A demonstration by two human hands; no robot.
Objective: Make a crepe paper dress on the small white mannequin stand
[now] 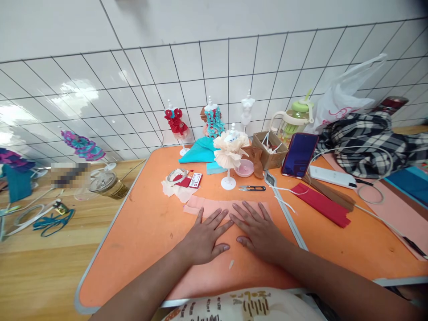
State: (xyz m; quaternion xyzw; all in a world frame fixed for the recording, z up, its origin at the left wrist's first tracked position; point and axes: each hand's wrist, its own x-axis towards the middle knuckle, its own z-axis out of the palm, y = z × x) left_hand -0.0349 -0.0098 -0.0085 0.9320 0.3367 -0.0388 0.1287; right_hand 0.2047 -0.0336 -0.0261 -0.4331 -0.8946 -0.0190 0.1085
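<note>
My left hand [207, 236] lies flat with its fingers spread, the fingertips on a strip of pale pink fabric [197, 204]. Beside it my right hand [257, 229] is spread flat too, fingertips resting on the same strip. The strip lies crosswise on the orange table [143, 249]. Just beyond it stands a small white dress form [228, 180] dressed in ruffled cream fabric [230, 149]. A pair of thread snips [252, 188] lies right of its base. To the left are cream fabric scraps [180, 192] and a red needle packet [190, 180].
Behind stand small dress forms, one in red ruffles [176, 122], one in turquoise [215, 120], one bare [247, 109]. On the right are a cardboard box [274, 158], a phone [300, 154], a white power bank [332, 177] with a cable, and red fabric [323, 204].
</note>
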